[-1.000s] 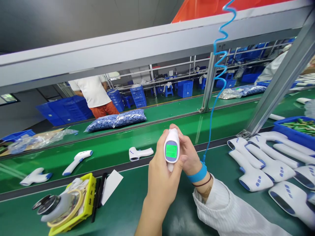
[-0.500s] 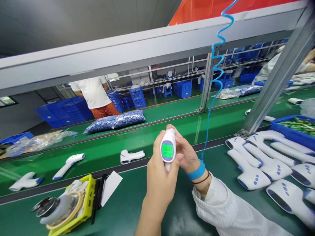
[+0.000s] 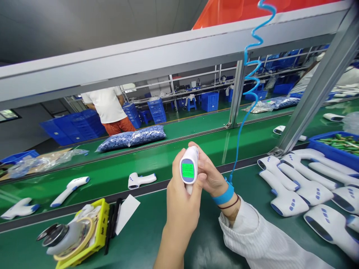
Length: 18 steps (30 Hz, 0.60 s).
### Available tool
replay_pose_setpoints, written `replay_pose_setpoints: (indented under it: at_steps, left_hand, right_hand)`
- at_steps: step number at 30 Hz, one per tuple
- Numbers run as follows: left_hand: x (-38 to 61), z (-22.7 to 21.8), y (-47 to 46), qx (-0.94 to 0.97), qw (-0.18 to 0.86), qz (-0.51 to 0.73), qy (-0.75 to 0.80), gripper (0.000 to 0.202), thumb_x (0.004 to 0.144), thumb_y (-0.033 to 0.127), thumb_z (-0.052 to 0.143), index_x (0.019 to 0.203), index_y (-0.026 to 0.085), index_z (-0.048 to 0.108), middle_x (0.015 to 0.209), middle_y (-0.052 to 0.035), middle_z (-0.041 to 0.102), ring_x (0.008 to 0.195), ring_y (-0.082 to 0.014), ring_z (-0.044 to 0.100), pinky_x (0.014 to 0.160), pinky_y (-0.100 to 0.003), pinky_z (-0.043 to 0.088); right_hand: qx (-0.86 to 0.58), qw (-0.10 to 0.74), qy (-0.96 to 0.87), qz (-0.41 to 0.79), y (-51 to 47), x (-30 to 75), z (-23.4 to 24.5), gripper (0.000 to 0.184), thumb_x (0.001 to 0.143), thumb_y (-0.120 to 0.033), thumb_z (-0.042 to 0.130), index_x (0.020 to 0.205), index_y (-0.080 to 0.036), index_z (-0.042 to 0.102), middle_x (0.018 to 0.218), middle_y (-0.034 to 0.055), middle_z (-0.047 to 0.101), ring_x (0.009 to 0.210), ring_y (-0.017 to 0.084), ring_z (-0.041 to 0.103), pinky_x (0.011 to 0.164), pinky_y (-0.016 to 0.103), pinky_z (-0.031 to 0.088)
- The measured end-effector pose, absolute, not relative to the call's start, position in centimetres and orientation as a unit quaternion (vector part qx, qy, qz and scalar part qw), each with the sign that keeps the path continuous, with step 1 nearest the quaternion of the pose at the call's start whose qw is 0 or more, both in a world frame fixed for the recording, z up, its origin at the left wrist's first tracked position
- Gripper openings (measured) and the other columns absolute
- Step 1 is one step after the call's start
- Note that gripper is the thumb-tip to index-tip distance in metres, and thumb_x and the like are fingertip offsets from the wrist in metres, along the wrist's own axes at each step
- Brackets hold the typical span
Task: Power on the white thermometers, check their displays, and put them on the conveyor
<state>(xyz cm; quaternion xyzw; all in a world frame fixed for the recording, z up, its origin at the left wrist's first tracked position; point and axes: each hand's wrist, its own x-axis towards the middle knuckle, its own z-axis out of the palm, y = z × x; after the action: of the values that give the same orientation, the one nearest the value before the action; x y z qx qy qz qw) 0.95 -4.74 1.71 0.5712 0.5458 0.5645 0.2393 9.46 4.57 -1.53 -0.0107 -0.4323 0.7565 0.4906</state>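
A white infrared thermometer (image 3: 188, 170) with a lit green screen is held up in front of me, its screen toward the camera. My left hand (image 3: 181, 198) is wrapped round its left side and handle. From the right, my right hand (image 3: 210, 173) closes on the same thermometer, the fingers partly hidden behind it. A blue wrist strap (image 3: 224, 195) joined to a coiled blue cord (image 3: 238, 145) is on the right wrist. Several more white thermometers (image 3: 290, 201) lie on the green bench to the right.
Thermometers (image 3: 141, 180) lie along the green conveyor (image 3: 109, 186) beyond the bench. A yellow basket (image 3: 102, 228) with a bottle and tape stands left, beside a white card (image 3: 127, 213). A blue bin (image 3: 316, 142) is at right. A metal post (image 3: 316, 82) slants upward. A person (image 3: 108, 108) stands behind.
The thermometers on the conveyor have moved left. Both hands have shifted the held thermometer slightly left, still gripping it. The coiled cord has swung a little to the right.
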Motion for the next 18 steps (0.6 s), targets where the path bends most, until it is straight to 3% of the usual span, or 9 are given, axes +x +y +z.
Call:
replay_pose_setpoints:
  at_steps: [7,9,12,15,17,18]
  left_hand:
    - [1.0,0.6,-3.8,0.566,0.102,0.599,0.557,0.048,0.094,0.032,0.054,0.139,0.029,0.041,0.140,-0.0065,0.051,0.126,-0.0219,0.051,0.097,-0.032,0.045]
    - [0.8,0.5,-3.5,0.550,0.115,0.623,0.544,0.044,0.095,0.030,0.051,0.138,0.030,0.043,0.140,-0.0060,0.051,0.124,-0.0206,0.052,0.097,-0.031,0.045]
    - [0.2,0.8,-3.2,0.453,0.233,0.694,0.508,0.041,0.090,0.033,0.058,0.131,0.030,0.051,0.132,-0.0043,0.056,0.110,-0.0188,0.060,0.089,-0.027,0.049]
    - [-1.1,1.2,-2.6,0.310,0.414,0.759,0.395,0.049,0.085,0.032,0.063,0.132,0.029,0.050,0.108,-0.0036,0.067,0.081,-0.0153,0.066,0.069,-0.023,0.053]
    - [-2.2,1.4,-2.1,0.198,0.509,0.777,0.313,0.043,0.087,0.028,0.057,0.130,0.024,0.052,0.087,-0.0015,0.069,0.063,-0.0117,0.064,0.061,-0.021,0.052]
    - [-2.9,1.4,-1.8,0.149,0.539,0.779,0.284,0.038,0.088,0.027,0.053,0.125,0.020,0.055,0.079,-0.0006,0.067,0.059,-0.0105,0.062,0.060,-0.020,0.052]
  right_hand:
    - [-0.014,0.518,-0.431,0.739,4.5,8.6,-1.2,0.044,0.079,-0.024,0.071,0.119,-0.027,0.053,0.102,-0.0009,0.059,0.085,0.010,0.062,0.075,0.018,0.053]
    - [-0.033,0.553,-0.465,0.691,4.0,8.3,-1.0,0.040,0.083,-0.024,0.069,0.119,-0.028,0.052,0.109,0.0003,0.058,0.094,0.012,0.063,0.082,0.020,0.053]
    - [-0.061,0.580,-0.548,0.599,2.8,8.1,-0.5,0.043,0.090,-0.024,0.061,0.130,-0.031,0.047,0.131,0.0040,0.052,0.121,0.017,0.055,0.097,0.028,0.050]
    - [-0.094,0.560,-0.662,0.489,1.6,8.0,-0.3,0.058,0.092,-0.022,0.057,0.145,-0.034,0.035,0.157,0.0038,0.028,0.144,0.022,0.032,0.110,0.036,0.041]
    - [-0.093,0.529,-0.732,0.419,1.3,7.9,-0.3,0.057,0.092,-0.020,0.057,0.144,-0.034,0.040,0.162,0.0006,0.018,0.149,0.023,0.021,0.116,0.040,0.034]
    - [-0.077,0.512,-0.759,0.395,1.3,7.8,-0.4,0.048,0.092,-0.021,0.056,0.139,-0.033,0.049,0.161,-0.0002,0.023,0.149,0.024,0.020,0.118,0.042,0.029]
